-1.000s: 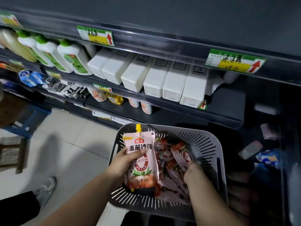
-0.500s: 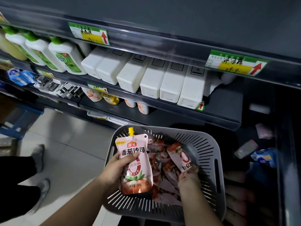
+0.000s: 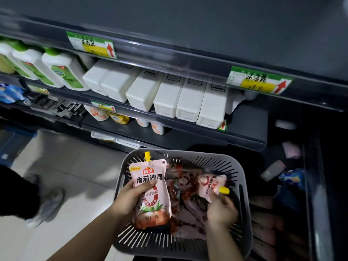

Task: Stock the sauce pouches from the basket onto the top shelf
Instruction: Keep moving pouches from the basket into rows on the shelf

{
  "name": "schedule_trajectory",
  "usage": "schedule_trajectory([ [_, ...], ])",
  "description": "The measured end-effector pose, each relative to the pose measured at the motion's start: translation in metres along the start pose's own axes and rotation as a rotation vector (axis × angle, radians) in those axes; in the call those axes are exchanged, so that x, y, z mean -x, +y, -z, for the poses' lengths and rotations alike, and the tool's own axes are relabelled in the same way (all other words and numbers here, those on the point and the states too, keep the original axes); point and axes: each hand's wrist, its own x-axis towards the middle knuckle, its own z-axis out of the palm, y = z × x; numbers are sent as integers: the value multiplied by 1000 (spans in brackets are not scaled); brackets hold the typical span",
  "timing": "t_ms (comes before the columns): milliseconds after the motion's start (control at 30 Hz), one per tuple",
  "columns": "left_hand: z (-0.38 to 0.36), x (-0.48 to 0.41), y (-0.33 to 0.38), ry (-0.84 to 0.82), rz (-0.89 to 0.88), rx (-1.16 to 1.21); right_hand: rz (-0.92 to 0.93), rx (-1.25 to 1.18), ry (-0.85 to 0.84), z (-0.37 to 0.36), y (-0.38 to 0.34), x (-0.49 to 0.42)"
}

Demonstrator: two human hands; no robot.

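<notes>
Nearest the camera, the grey slotted basket (image 3: 243,240) sat low in the scene, right of centre, with several pink sauce pouches (image 3: 188,219) heaped inside it. The left hand (image 3: 130,196) held one upright pouch (image 3: 150,193) at the basket's left side, thumb across the printed front and the other fingers wrapped behind, clamped on its middle; its yellow spout (image 3: 147,156) pointed to the far rim. To the right, the right hand (image 3: 221,210) reached into the heap with its fingers closed around the neck of a second pouch (image 3: 209,185), whose yellow cap (image 3: 224,190) stuck out to the right just above the knuckles. That pouch lay tilted and blurred, its lower part among the others.

On the left, pale floor tiles (image 3: 75,176) showed beside a grey shoe (image 3: 49,206) and a dark trouser leg.

Farther off, a lower shelf carried small bottles (image 3: 98,114). Above it, a row of white boxes (image 3: 167,98) stood side by side, with green-capped white bottles (image 3: 62,72) to their left. Farthest, the top shelf (image 3: 188,59) showed its front rail, bearing two green-and-yellow price tags (image 3: 91,45) with red arrows; its deck was out of sight.
</notes>
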Motion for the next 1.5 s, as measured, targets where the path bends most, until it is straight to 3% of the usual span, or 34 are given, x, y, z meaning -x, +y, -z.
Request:
schedule_trajectory([
  [100, -5, -1, 5, -9, 0, -2, 563, 201, -166, 22, -18, 2],
  [167, -8, -2, 8, -14, 2, 1, 663, 253, -418, 39, -28, -5],
  [233, -10, -3, 9, -24, 6, -1, 636, 297, -569, 42, -35, -11],
  [400, -10, -5, 7, -35, 9, -32, 445, 365, -599, -3, -6, -26],
  [500, -6, -7, 4, -41, 13, -53, 252, 640, -740, -26, 25, -35],
  [700, 2, -8, 0, -12, 11, -63, 184, 788, -784, -31, 19, -51],
  [1100, -2, -8, 0, -24, 18, -69, -301, 94, -977, -1, 14, -34],
  [1267, -7, -3, 10, -51, 12, -95, -112, 193, -930, 5, -1, -14],
  [1500, -17, 11, 32, -80, -49, -134, 59, 69, -849, 29, -34, 4],
])
